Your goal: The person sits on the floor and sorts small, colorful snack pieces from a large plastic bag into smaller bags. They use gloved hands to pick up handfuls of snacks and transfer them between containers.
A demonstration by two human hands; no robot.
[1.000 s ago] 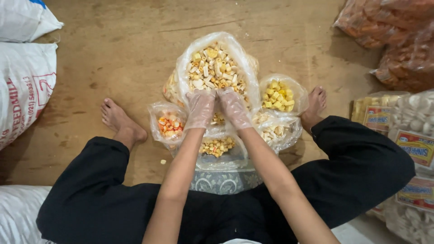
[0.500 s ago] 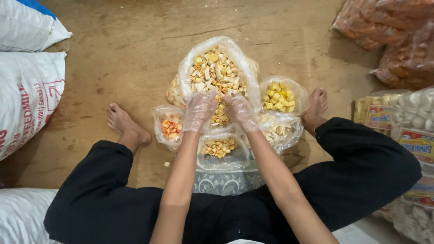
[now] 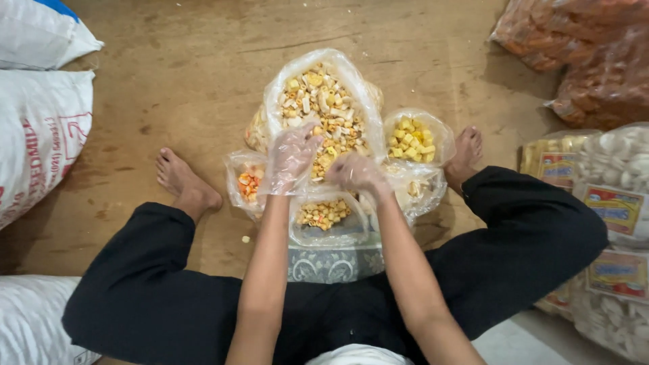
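I sit on a wooden floor with legs spread, both hands in thin clear plastic gloves. My left hand [image 3: 292,157] is spread at the near edge of a big clear bag of mixed yellow and white snack pieces [image 3: 318,101]. My right hand [image 3: 357,174] is curled over a scoop of pieces just above a small open bag of mixed pieces [image 3: 324,215] standing on a patterned tin [image 3: 331,262]. A bag of yellow pieces [image 3: 414,138] lies to the right, a bag of orange pieces [image 3: 247,182] to the left.
White woven sacks [image 3: 37,128] lie along the left and bottom left. Bags of orange-brown crackers [image 3: 581,54] fill the top right, and packed white crackers with labels [image 3: 615,203] stack at the right. My bare feet [image 3: 182,182] flank the bags.
Both hands came back from the big bag toward me. My right hand closed over pieces and now hangs above the small bag.
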